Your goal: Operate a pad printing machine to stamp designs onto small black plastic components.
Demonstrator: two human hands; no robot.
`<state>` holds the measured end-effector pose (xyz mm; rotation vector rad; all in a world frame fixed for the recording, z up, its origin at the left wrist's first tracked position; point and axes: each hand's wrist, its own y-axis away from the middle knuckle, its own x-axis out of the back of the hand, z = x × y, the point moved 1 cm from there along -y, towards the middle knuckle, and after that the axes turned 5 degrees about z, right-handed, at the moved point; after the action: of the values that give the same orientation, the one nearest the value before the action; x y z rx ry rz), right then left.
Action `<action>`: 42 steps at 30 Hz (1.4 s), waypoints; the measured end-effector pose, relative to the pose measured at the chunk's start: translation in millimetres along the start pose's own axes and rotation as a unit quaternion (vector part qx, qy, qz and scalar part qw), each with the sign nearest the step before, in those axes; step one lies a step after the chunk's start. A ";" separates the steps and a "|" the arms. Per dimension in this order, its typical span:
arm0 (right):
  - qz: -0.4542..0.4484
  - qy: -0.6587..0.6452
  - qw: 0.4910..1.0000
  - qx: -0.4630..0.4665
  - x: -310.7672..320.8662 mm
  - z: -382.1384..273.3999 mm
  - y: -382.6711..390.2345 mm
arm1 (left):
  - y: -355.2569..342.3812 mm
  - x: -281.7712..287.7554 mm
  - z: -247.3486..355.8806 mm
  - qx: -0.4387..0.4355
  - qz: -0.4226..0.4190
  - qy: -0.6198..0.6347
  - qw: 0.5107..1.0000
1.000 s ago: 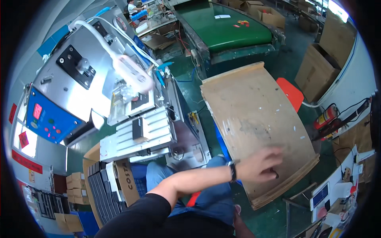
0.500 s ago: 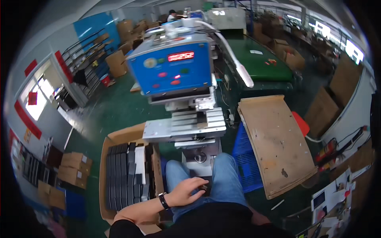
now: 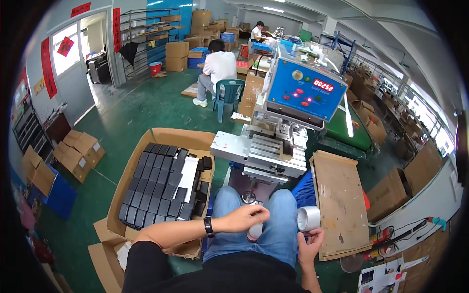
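My left hand (image 3: 246, 218) is over my lap with curled fingers closed; anything between them is too small or hidden to make out. My right hand (image 3: 309, 244), beside my right thigh, has its fingertips at the bottom of a silver tape roll (image 3: 308, 219), apparently gripping it. Left of my legs, a cardboard box (image 3: 132, 161) holds rows of black rectangular pieces (image 3: 156, 188). In front of my knees stands a machine with a blue control panel (image 3: 303, 88) and a slotted metal bed (image 3: 273, 151).
A worn board (image 3: 339, 195) lies at right over a blue crate (image 3: 304, 188). A green conveyor (image 3: 342, 136) runs behind the machine. A seated person (image 3: 220, 68) and another worker (image 3: 256, 34) are farther back. Open cartons (image 3: 102, 254) lie at lower left; stacked cartons (image 3: 78, 151) farther left.
The view has swung left. My left hand has moved from over the board to my lap. My right hand and the silver roll have come into view.
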<state>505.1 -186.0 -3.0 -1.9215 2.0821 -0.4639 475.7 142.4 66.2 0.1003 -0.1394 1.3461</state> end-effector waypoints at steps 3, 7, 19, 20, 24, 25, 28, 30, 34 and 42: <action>-0.054 -0.066 0.996 -0.021 -49.8 -36.1 -8.1 | -5.2 1.4 -6.3 0.133 -0.011 0.204 0.970; -0.116 -0.134 0.983 -0.055 -87.8 -45.8 -19.5 | -5.2 3.9 -7.2 0.227 -0.013 0.383 0.896; -0.349 0.015 0.937 0.014 -143.6 -43.2 -73.5 | 8.1 51.3 -57.9 -0.007 0.075 0.153 0.985; -0.398 0.057 0.914 0.054 -146.5 -43.7 -79.7 | 7.6 52.9 -58.5 -0.005 0.071 0.107 0.992; -0.438 0.133 0.882 0.116 -154.9 -43.3 -100.9 | 5.9 63.7 -33.6 -0.013 0.166 -0.047 0.985; -0.448 0.157 0.869 0.138 -156.4 -43.2 -104.0 | 5.6 65.8 -27.2 -0.016 0.195 -0.099 0.976; -0.417 0.099 0.901 0.068 -156.4 -43.0 -107.4 | 3.9 60.5 -12.2 -0.022 0.214 -0.022 0.976; -0.377 0.044 0.925 0.001 -155.2 -42.6 -109.4 | 0.3 55.7 -5.0 -0.035 0.230 0.054 0.971; -0.399 0.059 0.915 0.019 -150.3 -41.4 -113.3 | -7.2 48.7 -10.6 -0.128 0.254 -0.039 0.958; -0.428 0.079 0.898 0.068 -135.4 -49.0 -111.7 | -2.1 30.6 -19.5 -0.075 0.301 -0.031 0.950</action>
<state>598.2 -56.3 84.9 -2.6992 1.1046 -0.9278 485.2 174.4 51.8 -0.0346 -0.3450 1.9362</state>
